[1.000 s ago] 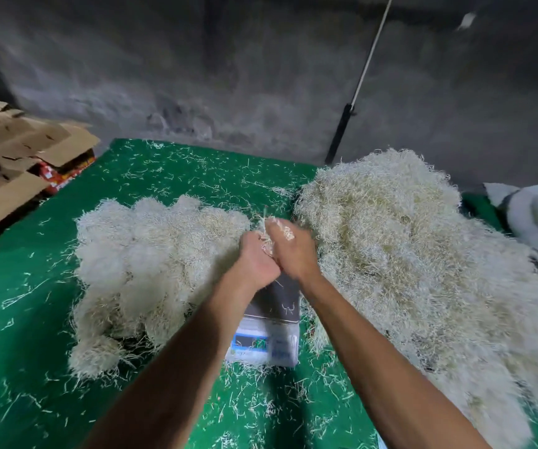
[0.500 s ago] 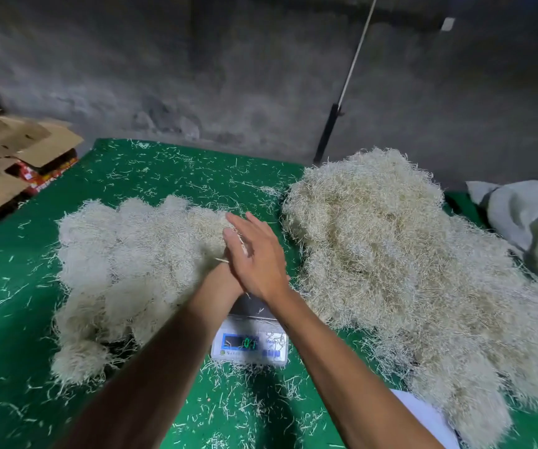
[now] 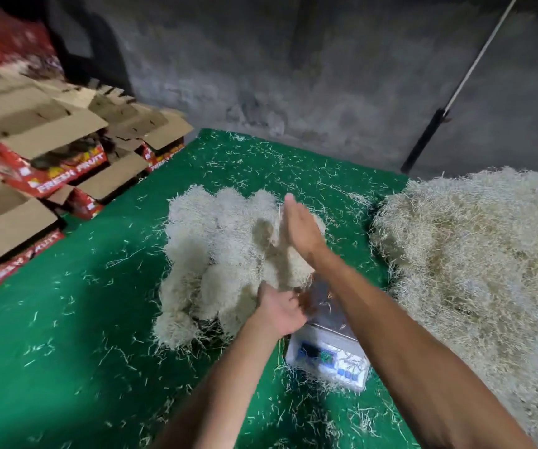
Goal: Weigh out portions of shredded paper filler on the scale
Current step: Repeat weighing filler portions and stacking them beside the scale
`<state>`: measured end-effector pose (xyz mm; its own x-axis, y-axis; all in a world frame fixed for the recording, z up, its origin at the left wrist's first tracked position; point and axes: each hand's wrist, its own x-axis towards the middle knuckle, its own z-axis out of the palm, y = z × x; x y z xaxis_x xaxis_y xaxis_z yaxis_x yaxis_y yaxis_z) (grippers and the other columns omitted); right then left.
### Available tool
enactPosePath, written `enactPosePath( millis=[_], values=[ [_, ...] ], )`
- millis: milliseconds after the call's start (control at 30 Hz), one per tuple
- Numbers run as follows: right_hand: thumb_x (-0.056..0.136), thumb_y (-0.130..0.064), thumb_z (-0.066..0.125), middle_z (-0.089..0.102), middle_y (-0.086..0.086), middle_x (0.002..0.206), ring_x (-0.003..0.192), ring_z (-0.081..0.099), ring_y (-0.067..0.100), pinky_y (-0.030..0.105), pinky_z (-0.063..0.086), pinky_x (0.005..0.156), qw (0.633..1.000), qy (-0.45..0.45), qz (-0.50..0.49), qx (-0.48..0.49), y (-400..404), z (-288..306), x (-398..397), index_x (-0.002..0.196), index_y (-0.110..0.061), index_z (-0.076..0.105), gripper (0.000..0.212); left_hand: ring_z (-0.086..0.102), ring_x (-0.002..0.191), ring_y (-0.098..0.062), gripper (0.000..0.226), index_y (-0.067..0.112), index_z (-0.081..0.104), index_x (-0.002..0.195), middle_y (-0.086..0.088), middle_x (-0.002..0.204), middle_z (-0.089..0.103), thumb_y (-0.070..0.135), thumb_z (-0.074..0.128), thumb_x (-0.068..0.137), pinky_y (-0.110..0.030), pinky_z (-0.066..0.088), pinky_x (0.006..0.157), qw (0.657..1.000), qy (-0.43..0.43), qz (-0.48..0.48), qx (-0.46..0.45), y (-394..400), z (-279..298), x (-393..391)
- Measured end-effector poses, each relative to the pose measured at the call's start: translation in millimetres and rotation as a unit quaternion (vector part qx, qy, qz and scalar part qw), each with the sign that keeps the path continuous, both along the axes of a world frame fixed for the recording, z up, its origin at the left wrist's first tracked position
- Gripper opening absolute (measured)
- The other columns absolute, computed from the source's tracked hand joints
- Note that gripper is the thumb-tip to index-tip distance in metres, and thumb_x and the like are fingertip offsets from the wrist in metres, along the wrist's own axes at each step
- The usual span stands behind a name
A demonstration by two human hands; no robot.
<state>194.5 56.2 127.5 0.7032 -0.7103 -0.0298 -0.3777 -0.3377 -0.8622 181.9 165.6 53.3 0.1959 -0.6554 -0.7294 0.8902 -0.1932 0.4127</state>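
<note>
- Shredded paper filler: pale, wiry, matt strands.
- Scale: glossy metal platter, smooth white plastic body.
- Worktop: matt green cloth-like cover.
- Boxes: matt brown cardboard.

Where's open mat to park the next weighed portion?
Widest free patch: green mat between the fruit boxes and the portioned heap. Crowded around the scale, wedged between that heap and the bulk pile.

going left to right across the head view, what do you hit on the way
cardboard fruit boxes → small heap of shredded paper portions → scale → big heap of shredded paper filler, all on or beside the green mat.
</note>
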Motion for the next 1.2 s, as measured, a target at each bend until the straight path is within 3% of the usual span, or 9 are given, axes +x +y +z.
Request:
enactPosePath(
  millis=[100,267,500,700,800,900,1033,1133,1200],
  values=[
    [0.107,-0.049,0.017,0.047,0.023,0.142,0.133,0.045,0.034,0.050,0.038,0.109,0.999,-0.052,-0.006,-0.003,-10,35,23,0.138,0.003,0.042,0.066,0.050,0.131,-0.040,0.096,-0.007,0.041,0.145,-0.029,0.142,0.052,0.072,0.013,0.098,-0.050,0.039,0.111,0.994,0.060,0.089,-0.009,-2,-11,10],
    [0.107,-0.057,0.016,0.049,0.009,0.148,0.137,0.045,0.022,0.044,0.030,0.119,0.998,0.021,0.027,-0.060,-23,-9,-12,0.143,-0.019,0.046,0.060,0.053,0.125,-0.038,0.089,0.000,0.041,0.146,-0.023,0.139,0.055,0.072,0.018,0.099,-0.053,0.035,0.114,0.996,0.034,0.087,0.005,-25,-12,3],
    [0.108,-0.051,0.032,0.042,0.013,0.158,0.144,0.043,0.029,0.042,0.033,0.118,0.985,0.152,-0.058,-0.064,-71,-105,-126,0.155,-0.010,0.037,0.062,0.060,0.120,-0.034,0.085,0.008,0.057,0.137,-0.020,0.129,0.066,0.073,0.018,0.099,-0.048,0.046,0.104,1.000,0.013,0.012,-0.017,-93,-27,-52],
    [0.105,-0.029,0.054,0.059,0.018,0.137,0.125,0.057,0.036,0.034,0.040,0.101,0.961,0.185,-0.128,-0.163,-136,-135,-238,0.139,-0.005,0.053,0.042,0.045,0.139,-0.037,0.087,0.009,0.037,0.153,-0.016,0.152,0.048,0.073,0.018,0.098,-0.057,0.031,0.118,0.996,-0.008,-0.082,-0.016,-170,-45,-112],
    [0.103,-0.050,0.051,0.037,0.014,0.160,0.143,0.040,0.036,0.051,0.030,0.120,0.944,0.288,-0.086,-0.135,-165,-154,-284,0.155,-0.013,0.038,0.065,0.039,0.142,-0.041,0.081,0.025,0.031,0.157,-0.008,0.159,0.039,0.077,0.026,0.095,-0.069,0.033,0.110,0.985,-0.051,-0.166,0.014,-201,-55,-138],
    [0.103,-0.059,0.043,0.035,0.016,0.161,0.148,0.031,0.035,0.055,0.019,0.124,0.926,0.367,-0.019,-0.083,-160,-197,-319,0.152,-0.013,0.041,0.067,0.022,0.149,-0.040,0.088,0.045,0.003,0.159,-0.001,0.169,0.007,0.069,0.054,0.091,-0.056,0.038,0.105,0.936,-0.167,-0.301,0.075,-217,-77,-160],
    [0.105,-0.043,0.047,0.064,0.024,0.126,0.124,0.060,0.032,0.047,0.047,0.108,0.961,0.237,-0.135,0.053,-125,-240,-327,0.143,-0.014,0.055,0.048,0.028,0.146,-0.038,0.080,0.043,0.012,0.158,0.002,0.169,0.006,0.077,0.042,0.091,-0.068,0.047,0.098,0.934,-0.172,-0.287,0.128,-231,-107,-196],
    [0.097,-0.042,0.046,0.062,0.001,0.070,0.063,0.056,0.016,0.027,0.046,0.062,0.959,0.014,-0.223,0.173,-112,-230,-324,0.076,-0.018,0.067,0.038,0.041,0.140,-0.031,0.074,0.030,0.030,0.155,-0.005,0.161,0.031,0.059,0.060,0.093,-0.053,0.036,0.113,0.904,-0.298,-0.267,0.149,-235,-122,-206],
    [0.091,-0.048,0.047,0.056,-0.003,0.066,0.056,0.050,0.012,0.025,0.044,0.056,0.947,-0.071,-0.269,0.162,-115,-218,-330,0.063,-0.019,0.056,0.041,0.043,0.140,-0.033,0.072,0.021,0.035,0.152,-0.010,0.157,0.039,0.051,0.065,0.093,-0.047,0.036,0.113,0.906,-0.305,-0.249,0.156,-239,-123,-203]
  ],
)
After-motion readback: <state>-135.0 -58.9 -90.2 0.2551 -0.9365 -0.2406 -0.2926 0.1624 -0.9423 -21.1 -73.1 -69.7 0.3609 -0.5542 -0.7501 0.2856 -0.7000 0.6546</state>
